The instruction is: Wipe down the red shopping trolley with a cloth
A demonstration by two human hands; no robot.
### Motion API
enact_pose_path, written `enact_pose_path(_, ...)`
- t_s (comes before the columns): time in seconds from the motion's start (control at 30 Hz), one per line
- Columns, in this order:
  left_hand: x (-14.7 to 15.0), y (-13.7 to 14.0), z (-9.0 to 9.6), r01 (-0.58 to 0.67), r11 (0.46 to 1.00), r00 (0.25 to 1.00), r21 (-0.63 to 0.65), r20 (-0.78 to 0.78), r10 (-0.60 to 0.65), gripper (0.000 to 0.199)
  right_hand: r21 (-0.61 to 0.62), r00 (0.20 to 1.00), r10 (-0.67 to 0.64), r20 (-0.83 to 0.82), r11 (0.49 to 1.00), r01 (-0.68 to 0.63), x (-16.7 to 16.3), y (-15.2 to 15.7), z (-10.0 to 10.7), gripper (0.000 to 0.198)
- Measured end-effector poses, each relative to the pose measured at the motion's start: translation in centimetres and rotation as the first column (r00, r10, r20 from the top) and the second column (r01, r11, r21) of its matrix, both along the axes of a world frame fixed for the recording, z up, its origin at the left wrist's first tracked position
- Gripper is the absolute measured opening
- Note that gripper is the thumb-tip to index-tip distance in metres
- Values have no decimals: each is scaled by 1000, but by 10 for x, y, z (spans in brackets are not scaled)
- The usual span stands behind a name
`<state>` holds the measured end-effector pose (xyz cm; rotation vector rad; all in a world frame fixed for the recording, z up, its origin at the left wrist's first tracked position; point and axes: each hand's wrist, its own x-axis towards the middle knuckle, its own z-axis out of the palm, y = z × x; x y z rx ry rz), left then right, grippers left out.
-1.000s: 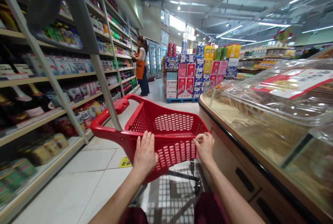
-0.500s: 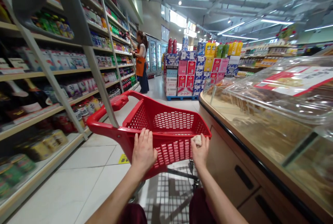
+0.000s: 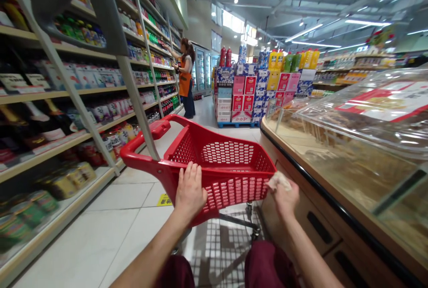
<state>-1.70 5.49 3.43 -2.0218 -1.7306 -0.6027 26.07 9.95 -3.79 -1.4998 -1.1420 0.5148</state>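
Observation:
A red plastic shopping cart (image 3: 230,187) stands side-on in front of me, its basket showing no goods. My left hand (image 3: 191,190) grips the near side of the basket, fingers over the rim and thumb on the outside. Bunched in my right hand (image 3: 286,199) is a crumpled whitish cloth (image 3: 280,182), which lies at the right end of the basket's rim. Whether the cloth presses on the rim there I cannot tell. A grey pole with a dark looped top (image 3: 96,16) rises from the handle side of the cart.
Shelves of bottles and cans (image 3: 100,114) line the left. Close on the right stands a glass-topped counter (image 3: 321,181) with clear plastic food boxes. Ahead are stacked drink cartons (image 3: 244,96) on a blue pallet. A person in an orange apron (image 3: 186,78) stands by the shelves.
My right hand has moved right with the cloth, to the corner of the basket. My left hand stays on the rim. The whole view has shifted slightly.

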Motion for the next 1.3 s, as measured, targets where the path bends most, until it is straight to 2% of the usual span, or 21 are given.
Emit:
enact_pose_path(0.07,-2,0,0,-2,1000,1000,15,-5,2,56,178,974,-159,161,976,130,8,8,13,34)
enact_pose_path(0.1,-2,-1,-1,-3,1000,1000,23,-7,3,56,279,954,-189,233,953,121,10,10,13,31)
enact_pose_path(0.17,-3,-1,-1,5,999,1000,35,-13,-5,55,399,902,-160,401,917,-15,8,6,-6,28)
enact_pose_path(0.2,-3,-2,-1,12,999,1000,38,-16,-11,54,396,882,-100,461,913,-103,6,0,-22,29)
enact_pose_path(0.27,-3,-3,-1,20,999,1000,42,-19,-19,54,323,842,-39,538,932,-163,3,-17,-55,30)
enact_pose_path(0.33,-3,-4,-1,19,999,1000,41,-17,-18,54,208,795,73,602,947,-245,3,-34,-74,30)
enact_pose_path(0.37,-4,-4,-1,19,999,1000,38,-16,-18,55,193,791,79,607,951,-243,5,-39,-73,31)
enact_pose_path(0.43,-4,-3,-1,22,999,1000,31,-17,-22,55,270,813,-26,581,949,-162,10,-38,-54,34)
enact_pose_path(0.5,-4,-3,-2,23,999,1000,27,-15,-22,56,418,825,-203,528,907,-44,15,-27,-27,40)
enact_pose_path(0.57,-4,-4,-1,15,1000,1000,27,-10,-15,56,488,795,-257,549,871,-55,16,-17,-15,43)
enact_pose_path(0.63,-4,-5,-1,12,1000,1000,23,-9,-12,56,456,744,-202,636,877,-152,14,-16,-25,44)
enact_pose_path(0.7,-3,-6,0,17,1000,1000,8,-15,-17,56,383,688,-132,713,896,-225,10,-22,-47,43)
enact_pose_path(0.77,-2,-8,1,17,1000,1000,-10,-20,-18,57,337,667,-81,740,903,-265,8,-30,-59,39)
enact_pose_path(0.87,-1,-9,1,7,1000,1000,-19,-23,-7,59,412,731,-129,670,884,-221,4,-30,-42,37)
enact_pose_path(0.97,0,-10,0,2,1000,1000,-21,-29,-3,61,513,758,-187,625,831,-217,-10,-22,-22,42)
enact_pose_path(1.03,-1,-11,0,1,1000,999,-31,-35,-2,61,510,723,-160,672,808,-296,-25,-23,-29,43)
enact_pose_path(1.1,-3,-12,1,7,998,999,-56,-50,-9,62,458,670,-83,738,790,-406,-41,-29,-43,42)
enact_pose_path(1.17,-5,-13,2,20,996,997,-89,-71,-26,62,425,660,-29,751,787,-448,-54,-37,-46,37)
enact_pose_path(1.23,-7,-16,5,30,992,995,-119,-88,-40,62,462,710,-44,703,787,-408,-64,-39,-32,38)
enact_pose_path(1.3,-9,-18,7,28,991,994,-133,-101,-42,62,534,760,-94,643,766,-357,-72,-35,-11,43)
